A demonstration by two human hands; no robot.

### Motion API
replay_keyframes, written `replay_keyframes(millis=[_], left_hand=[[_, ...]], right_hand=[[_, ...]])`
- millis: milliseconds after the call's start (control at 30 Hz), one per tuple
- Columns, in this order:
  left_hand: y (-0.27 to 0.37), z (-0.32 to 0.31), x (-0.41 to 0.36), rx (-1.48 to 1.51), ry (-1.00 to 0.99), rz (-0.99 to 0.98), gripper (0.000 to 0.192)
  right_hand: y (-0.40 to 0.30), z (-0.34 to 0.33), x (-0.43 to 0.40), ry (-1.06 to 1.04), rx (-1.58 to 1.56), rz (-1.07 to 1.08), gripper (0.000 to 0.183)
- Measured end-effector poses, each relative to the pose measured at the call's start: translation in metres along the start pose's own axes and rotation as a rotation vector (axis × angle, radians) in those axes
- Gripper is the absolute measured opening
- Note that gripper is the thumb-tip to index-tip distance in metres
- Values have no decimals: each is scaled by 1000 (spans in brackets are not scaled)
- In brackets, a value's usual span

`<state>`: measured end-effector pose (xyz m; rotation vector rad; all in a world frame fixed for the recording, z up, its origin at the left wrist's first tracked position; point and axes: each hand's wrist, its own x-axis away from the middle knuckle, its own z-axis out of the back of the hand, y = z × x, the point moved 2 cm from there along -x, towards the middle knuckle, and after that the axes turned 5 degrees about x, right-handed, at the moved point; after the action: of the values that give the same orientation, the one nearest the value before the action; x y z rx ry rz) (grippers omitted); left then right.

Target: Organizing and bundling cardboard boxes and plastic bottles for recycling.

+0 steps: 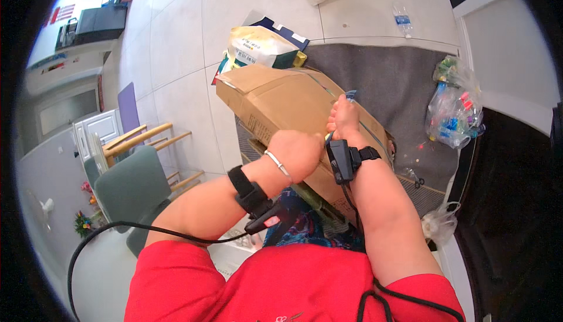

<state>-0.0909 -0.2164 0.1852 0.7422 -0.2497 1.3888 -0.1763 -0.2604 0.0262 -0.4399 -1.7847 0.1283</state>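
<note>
A large flattened cardboard box (272, 98) leans at a slant before me. A thin cord or strap (371, 134) runs over its face. My right hand (345, 117) is clenched on this strap near the middle of the box, and a bluish loose end sticks out above the fist. Just to its left, my left hand (297, 155) is closed at the strap too, with a short yellowish-green piece showing between the two fists. The left fingers are mostly hidden behind the back of the hand.
Behind the box stand paper bags (264, 45). Small scissors (419, 182) lie on the grey mat (365, 67). A clear bag of plastic bottles (453, 111) sits at the right, near a dark door (506, 216). One bottle (402, 21) lies on tiles. A green chair (132, 185) is at left.
</note>
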Motion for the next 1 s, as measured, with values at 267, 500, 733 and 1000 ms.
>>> replay_keyframes(millis=[267, 500, 733, 1000], left_hand=[[13, 19, -46, -294, -294, -52, 15], [26, 19, -68, -468, -488, -93, 18], [32, 33, -70, -701, -376, -335, 20], [25, 1, -67, -283, -563, -17, 19]], right_hand=[[3, 1, -14, 7, -85, -58, 38], [17, 7, -45, 65, 201, 269, 29], [17, 2, -40, 366, 1215, 1087, 21], [37, 6, -76, 167, 626, 559, 34]])
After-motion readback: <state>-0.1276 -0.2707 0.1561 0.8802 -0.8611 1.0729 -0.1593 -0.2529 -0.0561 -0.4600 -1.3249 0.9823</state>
